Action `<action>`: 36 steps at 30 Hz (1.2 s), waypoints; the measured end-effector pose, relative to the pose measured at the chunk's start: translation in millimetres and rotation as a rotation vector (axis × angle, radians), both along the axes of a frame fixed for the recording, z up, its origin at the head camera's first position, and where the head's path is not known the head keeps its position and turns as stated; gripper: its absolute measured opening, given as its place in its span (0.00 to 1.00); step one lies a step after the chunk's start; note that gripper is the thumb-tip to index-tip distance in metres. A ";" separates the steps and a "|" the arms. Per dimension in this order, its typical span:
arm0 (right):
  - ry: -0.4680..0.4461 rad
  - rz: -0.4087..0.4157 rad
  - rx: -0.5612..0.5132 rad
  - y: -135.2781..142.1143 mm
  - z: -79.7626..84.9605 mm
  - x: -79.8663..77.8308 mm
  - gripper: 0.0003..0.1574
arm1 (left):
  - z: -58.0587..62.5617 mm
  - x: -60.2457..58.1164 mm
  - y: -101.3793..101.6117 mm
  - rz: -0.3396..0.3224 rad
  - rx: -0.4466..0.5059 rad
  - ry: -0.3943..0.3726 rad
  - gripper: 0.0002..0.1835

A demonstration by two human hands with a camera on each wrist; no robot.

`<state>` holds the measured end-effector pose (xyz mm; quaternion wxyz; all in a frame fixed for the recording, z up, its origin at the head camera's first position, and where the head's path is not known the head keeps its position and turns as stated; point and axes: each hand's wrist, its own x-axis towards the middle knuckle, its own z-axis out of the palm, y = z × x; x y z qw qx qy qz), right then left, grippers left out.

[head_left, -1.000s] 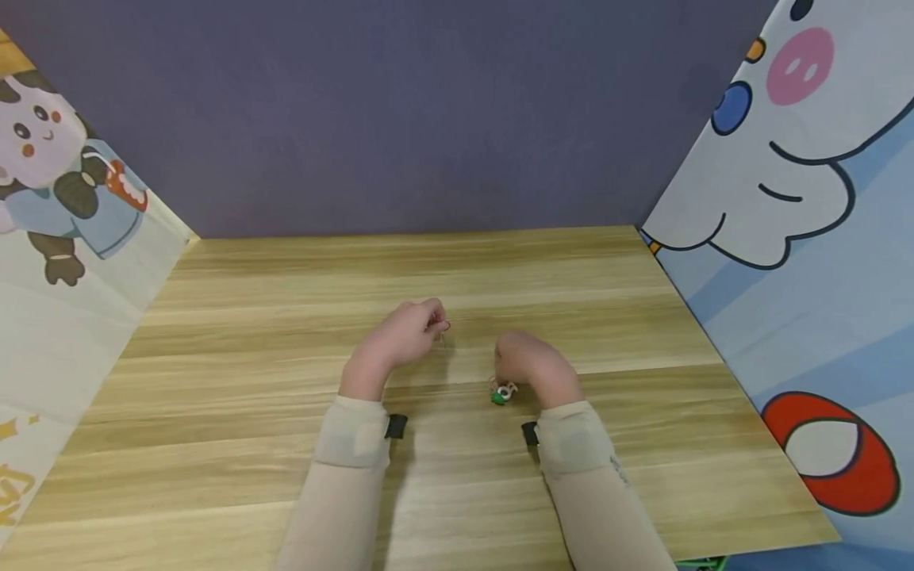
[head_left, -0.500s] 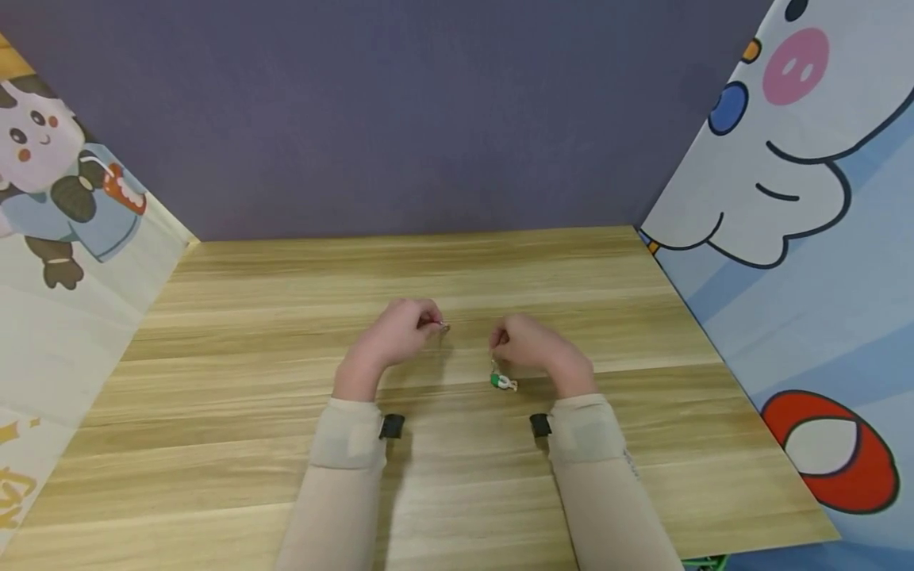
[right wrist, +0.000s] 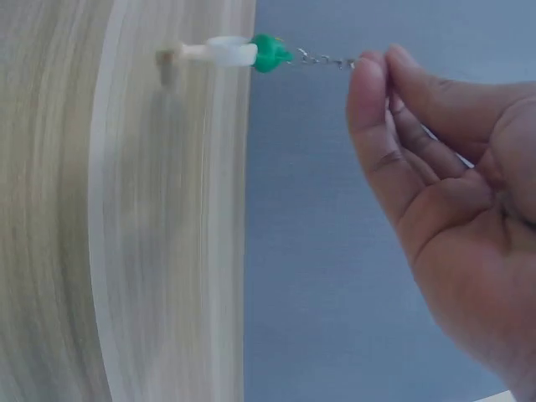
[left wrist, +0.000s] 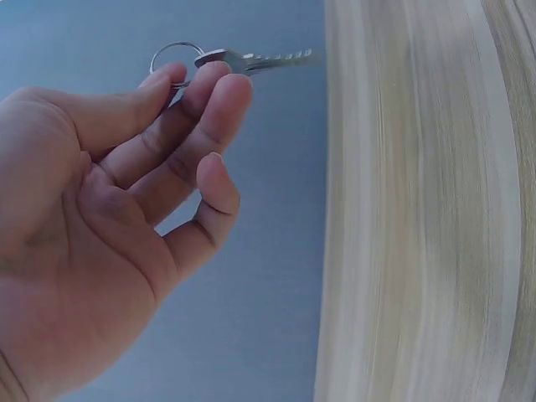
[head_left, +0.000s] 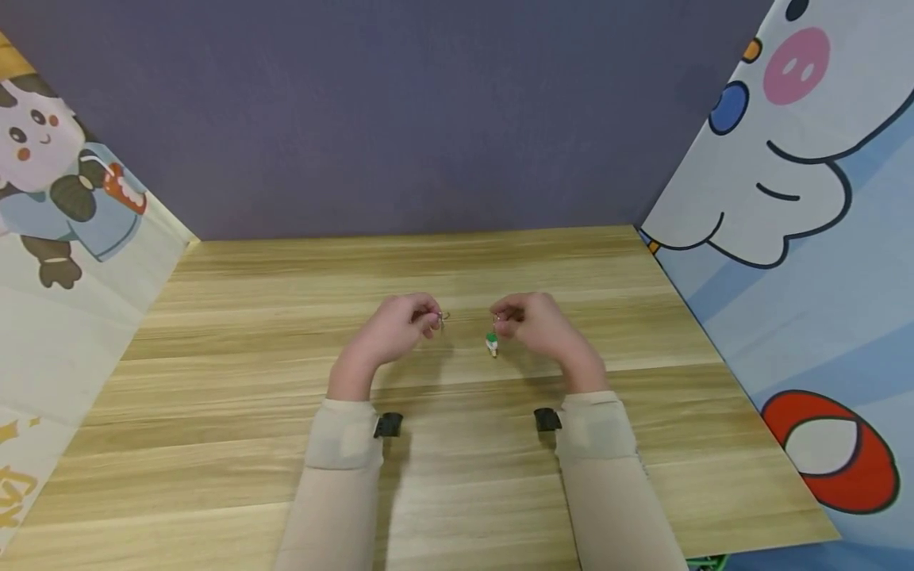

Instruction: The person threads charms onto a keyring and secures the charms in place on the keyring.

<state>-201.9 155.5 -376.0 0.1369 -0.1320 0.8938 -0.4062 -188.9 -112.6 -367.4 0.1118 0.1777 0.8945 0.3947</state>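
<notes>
My left hand [head_left: 395,329] pinches a metal key ring [left wrist: 177,45] between thumb and fingertips. A silver key [left wrist: 255,61] hangs from that ring, its toothed blade pointing down toward the table. My right hand [head_left: 539,325] pinches the end of a thin metal chain [right wrist: 322,59]. From the chain dangles a small green and white figure charm [right wrist: 237,54], which also shows in the head view just below the right fingers. Both hands are raised over the middle of the table, facing each other a short gap apart. The very end of the chain is hidden between the right fingertips.
A wood-grain table [head_left: 250,381] spreads beneath both hands. Behind it stands a dark grey-blue panel [head_left: 414,119]. Cartoon-printed sheets flank it, one on the left [head_left: 86,198] and one on the right [head_left: 807,301]. Something green [head_left: 707,562] peeks out at the near right edge.
My right hand has risen and moved away from me, lifting the charm until it dangles from the chain. The left hand has shifted slightly left and keeps its pinch on the key ring.
</notes>
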 end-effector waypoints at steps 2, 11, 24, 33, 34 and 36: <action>-0.001 -0.024 -0.016 1.7 0.1 -0.4 0.24 | -0.3 -0.3 -1.0 -0.002 0.007 0.008 0.11; 0.012 -0.031 -0.218 4.9 3.1 1.4 0.25 | 1.1 -0.1 -2.5 0.012 0.133 0.015 0.11; 0.070 -0.145 -0.265 0.6 4.7 4.7 0.16 | 2.1 2.4 -0.1 0.010 0.236 0.024 0.09; 0.275 -0.105 -0.220 -6.3 6.1 7.0 0.27 | 1.5 2.7 0.1 0.009 0.234 0.016 0.10; 0.291 -0.113 -0.207 -6.6 6.0 7.2 0.25 | 1.6 2.9 0.0 0.010 0.230 0.018 0.10; 0.306 -0.137 -0.192 -6.6 6.1 7.7 0.21 | 1.5 3.0 0.0 0.010 0.229 0.022 0.11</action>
